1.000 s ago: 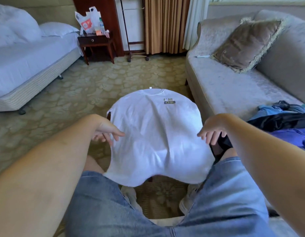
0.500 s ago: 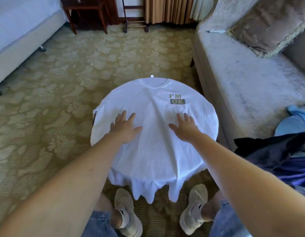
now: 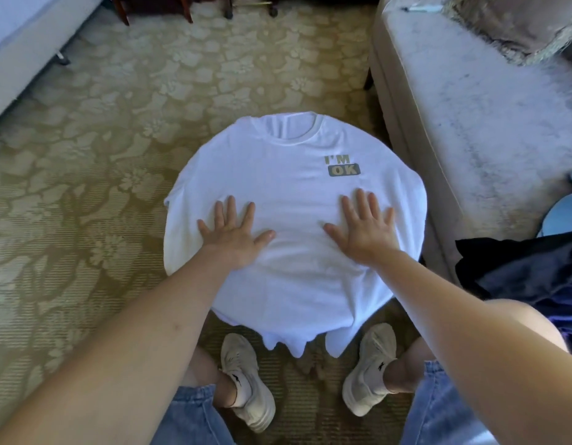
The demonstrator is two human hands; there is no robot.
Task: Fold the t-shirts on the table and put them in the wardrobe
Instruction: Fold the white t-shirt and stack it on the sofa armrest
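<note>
Pressing flat on white t-shirt (image 3: pixel 297 200): left hand (image 3: pixel 231 234) and right hand (image 3: pixel 363 228), palms down, fingers straight and spread apart, gripping nothing. Shirt lies face up, draped over small round table that it hides completely; collar at far edge, "I'M OK" print (image 3: pixel 342 167) just beyond right hand, hem hanging off near edge above sneakers (image 3: pixel 246 380). Sofa (image 3: pixel 470 130) to right, dark clothes pile (image 3: pixel 528 271) on its near end. Patterned carpet (image 3: pixel 101 155) below.

A beige carpet (image 3: pixel 118 149) with a floral pattern covered the floor. A pale sofa (image 3: pixel 470 130) stood at the right, a fringed cushion (image 3: pixel 506 20) on its seat. A white bed (image 3: pixel 21 40) sat at the far left.
</note>
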